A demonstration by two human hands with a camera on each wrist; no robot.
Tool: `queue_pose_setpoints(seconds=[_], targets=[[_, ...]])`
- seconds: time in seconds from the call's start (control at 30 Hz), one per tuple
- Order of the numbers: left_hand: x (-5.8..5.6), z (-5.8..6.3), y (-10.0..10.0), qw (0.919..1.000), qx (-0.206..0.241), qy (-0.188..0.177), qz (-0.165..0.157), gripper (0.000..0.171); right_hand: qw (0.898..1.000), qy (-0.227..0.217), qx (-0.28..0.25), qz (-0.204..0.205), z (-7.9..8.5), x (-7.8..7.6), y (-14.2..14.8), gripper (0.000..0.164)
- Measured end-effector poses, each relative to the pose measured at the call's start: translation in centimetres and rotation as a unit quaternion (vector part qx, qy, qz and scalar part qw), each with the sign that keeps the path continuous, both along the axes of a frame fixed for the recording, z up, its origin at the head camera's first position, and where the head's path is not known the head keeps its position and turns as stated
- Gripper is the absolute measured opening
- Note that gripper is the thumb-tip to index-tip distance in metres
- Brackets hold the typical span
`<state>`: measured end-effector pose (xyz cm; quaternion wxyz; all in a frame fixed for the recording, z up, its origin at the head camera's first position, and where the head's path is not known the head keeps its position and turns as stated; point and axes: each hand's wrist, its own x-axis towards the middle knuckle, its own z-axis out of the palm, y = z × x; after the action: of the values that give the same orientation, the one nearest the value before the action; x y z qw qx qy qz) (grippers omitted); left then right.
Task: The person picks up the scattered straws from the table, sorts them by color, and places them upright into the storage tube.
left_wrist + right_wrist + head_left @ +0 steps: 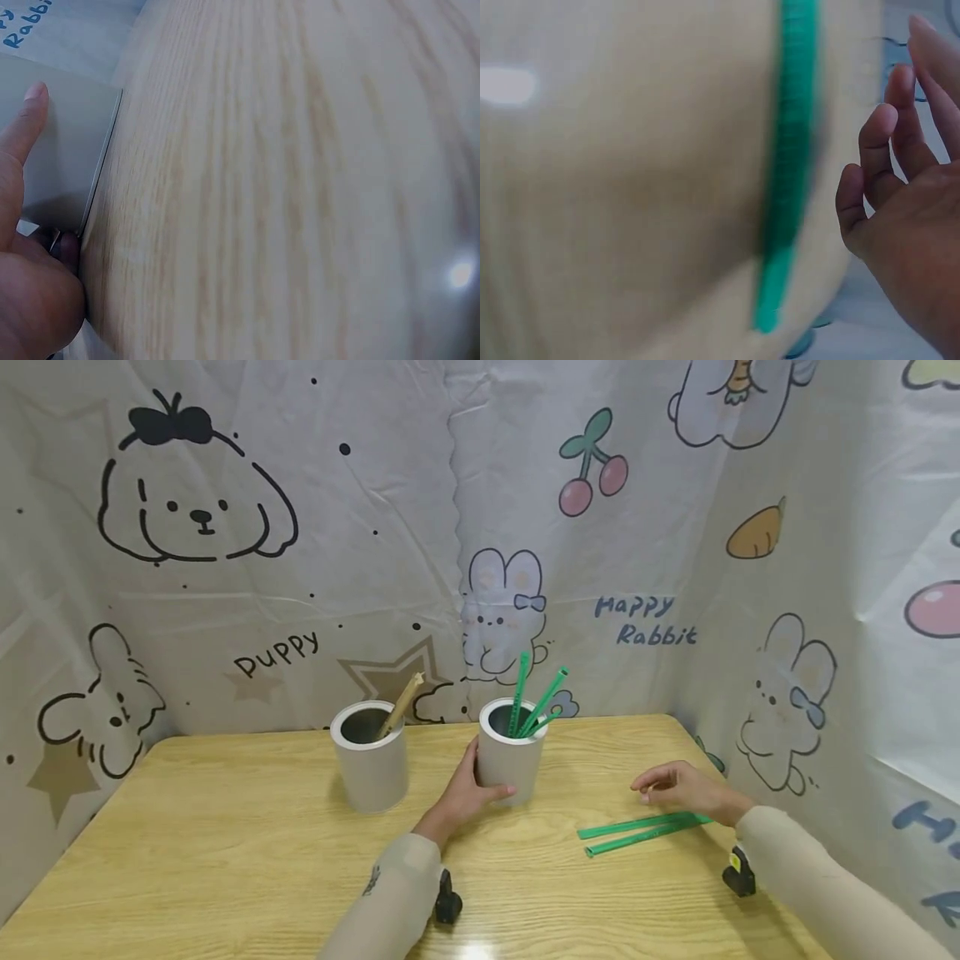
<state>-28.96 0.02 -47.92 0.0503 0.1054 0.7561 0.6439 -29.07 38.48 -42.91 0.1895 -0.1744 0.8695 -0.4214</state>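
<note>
My left hand (461,795) grips a light grey-white cylindrical cup (517,768) near the table's far edge, thumb across its front. In the left wrist view the thumb lies along the cup's wall (71,142); its far side is hidden. Several thin green straws (542,700) lean out of the cup. To the right, my right hand (684,789) hovers over two green straws (637,839) lying on the table. Its fingers are loosely bent with nothing between them. The right wrist view shows a blurred green straw (791,142) beside that hand.
A matching cup (372,781) stands to the left, with tan sticks (401,703) leaning out of it. The wooden table (225,852) meets a printed cloth (360,568) at the back and right. Small black devices are strapped to both wrists.
</note>
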Motion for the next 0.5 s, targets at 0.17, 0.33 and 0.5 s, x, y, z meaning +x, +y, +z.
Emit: queue_pose_setpoints(seconds=[0.17, 0.33, 0.5], targets=[[0.0, -0.1, 0.0, 1.0, 0.003, -0.007, 0.002, 0.105, 0.999, -0.009, -0.013, 0.032, -1.8, 0.5, 0.5, 0.031], [0.0, -0.1, -0.1, 1.0, 0.001, -0.008, 0.001, 0.105, 0.996, 0.029, -0.026, 0.086, -2.4, 0.5, 0.1, 0.025], [-0.1, -0.1, -0.1, 1.0, 0.0, -0.003, 0.002, 0.105, 0.993, 0.058, -0.004, 0.107, -2.4, 0.2, -0.8, 0.014]])
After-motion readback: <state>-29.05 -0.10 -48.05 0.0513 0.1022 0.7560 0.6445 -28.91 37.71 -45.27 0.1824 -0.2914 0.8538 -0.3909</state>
